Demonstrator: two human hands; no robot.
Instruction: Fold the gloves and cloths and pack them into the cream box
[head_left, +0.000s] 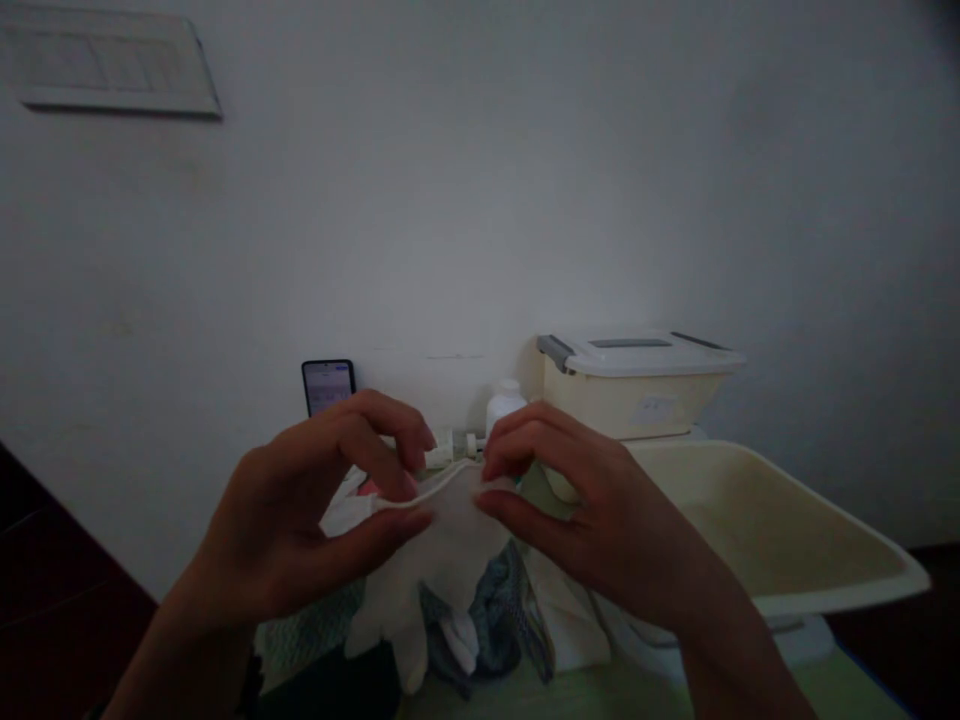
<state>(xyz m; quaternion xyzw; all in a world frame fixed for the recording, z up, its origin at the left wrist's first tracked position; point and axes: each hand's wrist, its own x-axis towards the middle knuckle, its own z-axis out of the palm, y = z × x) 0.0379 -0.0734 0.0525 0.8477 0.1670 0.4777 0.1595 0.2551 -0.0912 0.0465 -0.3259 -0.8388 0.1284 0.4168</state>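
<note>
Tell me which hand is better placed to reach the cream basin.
Probably the right hand, nearer the basin, though pinching the white glove; the left hand pinches it too, farther away.

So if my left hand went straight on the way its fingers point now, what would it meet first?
Your left hand points across the white glove it pinches, so beyond that it would probably meet your right hand first, though depth is hard to judge here.
</note>
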